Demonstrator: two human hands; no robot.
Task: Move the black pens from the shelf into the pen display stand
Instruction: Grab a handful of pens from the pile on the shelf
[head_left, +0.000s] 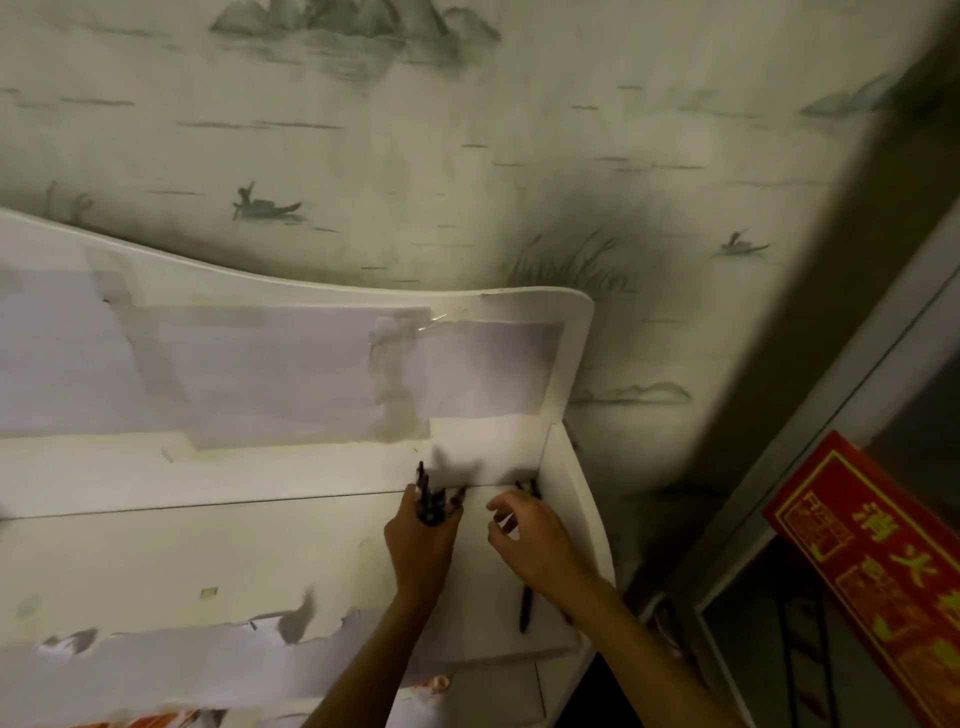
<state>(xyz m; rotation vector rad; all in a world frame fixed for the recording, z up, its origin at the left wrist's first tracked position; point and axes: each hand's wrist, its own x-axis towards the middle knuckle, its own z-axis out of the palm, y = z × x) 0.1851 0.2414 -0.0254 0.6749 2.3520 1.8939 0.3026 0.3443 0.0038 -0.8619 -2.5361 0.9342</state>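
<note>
My left hand (422, 540) is closed around a bunch of black pens (430, 500), back of the hand toward me, forearm reaching up from the near edge. The pens stand roughly upright in my fist, their tips pointing far, toward the back panel of the white shelf (260, 551). Just right of it, my right hand (530, 540) hovers with fingers loosely curled and parted, holding nothing, over the shelf's far right corner. More black pens (527, 488) lie in that corner against the side wall. One loose pen (525, 608) lies nearer, beside my right wrist, its long axis running near to far. A red sign (878, 561) hangs at far right.
</note>
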